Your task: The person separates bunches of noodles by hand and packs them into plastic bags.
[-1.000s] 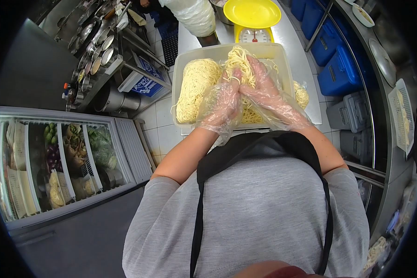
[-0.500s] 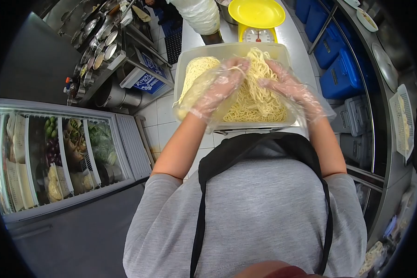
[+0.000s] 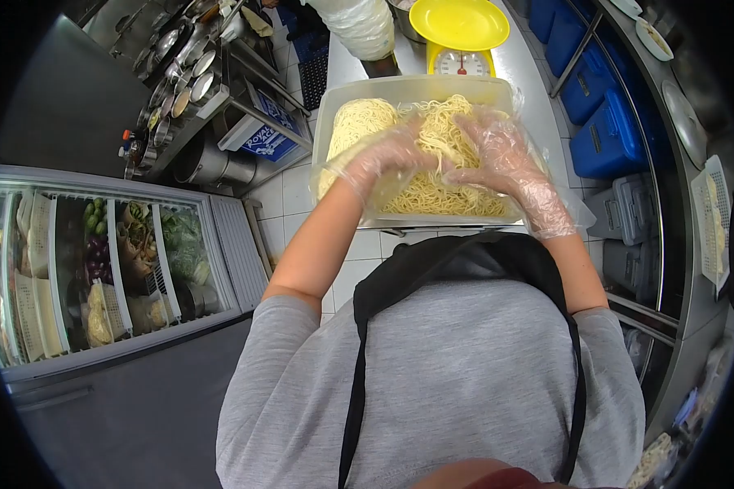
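Observation:
A translucent plastic tub (image 3: 334, 106) holds pale yellow noodles. A rounded heap of noodles (image 3: 357, 122) fills its left side, and looser noodles (image 3: 444, 196) cover the right. My left hand (image 3: 393, 155), in a clear plastic glove, curls against a clump of noodles (image 3: 448, 126) from the left. From the right, my right hand (image 3: 501, 155), gloved the same way, cups that clump with its thumb toward the left hand. The clump sits low in the tub between both hands. Some left fingertips are hidden among the strands.
Behind the tub stand a yellow kitchen scale (image 3: 462, 61) with a yellow pan (image 3: 459, 23) and a plastic-wrapped stack (image 3: 359, 28) on the steel table (image 3: 347, 69). A glass-topped chiller (image 3: 139, 269) is at left. Blue bins (image 3: 607, 134) sit beneath the right-hand counter (image 3: 685, 49).
Both hands have lowered the lifted clump of noodles, which now lies down in the tub. The long strands no longer hang stretched between the hands. The view has shifted slightly.

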`<move>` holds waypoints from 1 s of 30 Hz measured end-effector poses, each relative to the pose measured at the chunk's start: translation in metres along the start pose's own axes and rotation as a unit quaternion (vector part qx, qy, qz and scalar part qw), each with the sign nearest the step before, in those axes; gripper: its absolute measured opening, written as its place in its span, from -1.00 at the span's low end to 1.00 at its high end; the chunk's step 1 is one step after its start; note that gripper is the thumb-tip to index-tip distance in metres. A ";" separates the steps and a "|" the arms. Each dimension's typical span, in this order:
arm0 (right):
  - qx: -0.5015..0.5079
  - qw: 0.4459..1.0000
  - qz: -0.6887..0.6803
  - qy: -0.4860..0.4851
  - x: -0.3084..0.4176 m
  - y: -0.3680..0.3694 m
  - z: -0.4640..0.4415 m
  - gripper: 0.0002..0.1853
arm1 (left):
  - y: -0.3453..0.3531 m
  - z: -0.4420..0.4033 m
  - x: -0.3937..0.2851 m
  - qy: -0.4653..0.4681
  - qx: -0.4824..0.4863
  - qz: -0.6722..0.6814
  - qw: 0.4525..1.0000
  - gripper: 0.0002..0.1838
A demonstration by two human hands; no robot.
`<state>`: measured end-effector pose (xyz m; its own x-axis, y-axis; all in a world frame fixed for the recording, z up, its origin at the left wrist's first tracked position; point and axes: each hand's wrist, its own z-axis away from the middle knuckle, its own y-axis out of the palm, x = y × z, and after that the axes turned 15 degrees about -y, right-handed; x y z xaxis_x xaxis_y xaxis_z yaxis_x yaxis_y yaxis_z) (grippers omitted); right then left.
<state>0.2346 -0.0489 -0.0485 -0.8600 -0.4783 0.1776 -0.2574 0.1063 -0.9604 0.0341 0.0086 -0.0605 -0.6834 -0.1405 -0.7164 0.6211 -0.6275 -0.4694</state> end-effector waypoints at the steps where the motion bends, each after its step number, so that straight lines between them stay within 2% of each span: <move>1: 0.107 0.989 -0.104 0.024 -0.002 -0.006 -0.005 0.07 | -0.002 -0.002 0.003 0.011 0.039 0.148 0.988 0.12; 2: 0.210 0.955 -0.206 0.048 -0.004 -0.009 -0.007 0.05 | -0.004 -0.004 0.006 0.022 0.080 0.292 0.953 0.07; 3: 0.206 0.956 -0.201 0.051 -0.005 -0.001 -0.001 0.05 | -0.011 -0.020 0.012 -0.057 0.162 0.338 0.925 -0.09; 4: 0.152 0.982 -0.108 0.013 -0.003 0.017 0.007 0.09 | -0.018 -0.036 0.014 -0.129 0.240 0.376 0.886 -0.26; 5: 0.093 0.995 -0.010 -0.026 -0.002 0.029 0.011 0.13 | -0.016 -0.042 0.015 -0.113 0.238 0.370 0.891 -0.26; 7: 0.095 0.994 -0.015 -0.042 -0.003 0.031 0.009 0.19 | 0.004 -0.045 0.021 -0.121 0.154 0.389 0.900 -0.38; 8: 0.129 0.991 -0.013 -0.023 -0.001 0.023 0.005 0.17 | 0.012 -0.056 0.032 -0.108 0.137 0.406 0.897 -0.40; 9: 0.109 0.994 -0.003 -0.030 -0.004 0.029 0.009 0.11 | 0.018 -0.062 0.036 -0.097 0.122 0.422 0.893 -0.42; 11: -0.049 0.993 -0.050 -0.091 -0.011 0.041 0.021 0.05 | 0.014 -0.029 0.003 -0.102 0.175 0.460 0.864 -0.45; 14: -0.049 0.995 -0.039 -0.083 -0.008 0.040 0.026 0.05 | 0.010 0.000 -0.007 -0.090 0.166 0.427 0.884 -0.39; 16: -0.012 0.995 -0.065 -0.068 -0.007 0.043 0.024 0.12 | 0.012 0.006 0.004 -0.058 0.176 0.494 0.850 -0.31; 17: -0.020 0.996 -0.059 -0.066 -0.007 0.042 0.022 0.12 | 0.015 0.010 0.005 -0.051 0.178 0.487 0.853 -0.31; 19: 0.016 0.988 -0.141 -0.056 -0.007 0.040 0.018 0.22 | 0.019 0.026 -0.006 -0.050 0.061 0.503 0.861 -0.28; 20: -0.035 0.968 -0.238 -0.076 -0.003 0.040 0.017 0.25 | 0.019 0.023 -0.005 -0.046 0.063 0.498 0.864 -0.28; 21: -0.041 0.968 -0.234 -0.075 -0.003 0.036 0.010 0.25 | 0.017 0.018 -0.004 -0.031 0.006 0.404 0.914 -0.34; 22: -0.039 0.875 -0.481 -0.036 0.000 0.031 0.006 0.23 | 0.018 0.016 -0.002 -0.017 -0.052 0.307 0.950 -0.39; 23: -0.033 0.719 -0.694 0.005 0.004 0.026 0.003 0.21 | 0.019 0.017 0.003 -0.017 -0.052 0.305 0.951 -0.39; 24: -0.034 0.719 -0.694 0.005 0.007 0.016 0.001 0.21 | 0.019 0.019 0.004 0.044 -0.094 0.198 0.975 -0.48; 25: -0.061 0.698 -0.712 0.038 0.012 0.001 0.000 0.11 | 0.020 0.022 0.005 0.104 -0.135 0.088 0.982 -0.54; 26: -0.087 0.675 -0.729 0.072 0.015 -0.009 0.000 0.01 | 0.022 0.025 0.006 0.107 -0.133 0.087 0.982 -0.54; 27: -0.091 0.677 -0.727 0.071 0.016 -0.013 0.000 0.01 | 0.021 0.027 0.006 0.171 -0.174 -0.022 0.970 -0.56; 28: -0.119 0.515 -0.838 0.132 0.019 -0.015 0.002 -0.15 | 0.020 0.030 0.006 0.231 -0.213 -0.130 0.941 -0.58; 29: -0.129 0.427 -0.881 0.158 0.015 -0.001 0.006 -0.23 | 0.021 0.032 0.008 0.285 -0.249 -0.234 0.895 -0.60; 30: -0.141 0.334 -0.913 0.185 0.012 0.013 0.010 -0.31 | 0.023 0.026 0.014 0.288 -0.251 -0.234 0.894 -0.60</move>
<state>0.2252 -0.0618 -0.0610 0.8638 0.1651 0.4760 -0.4875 0.0357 0.8724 0.0285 -0.0279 -0.0675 -0.6919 0.5558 -0.4609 0.5120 -0.0724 -0.8559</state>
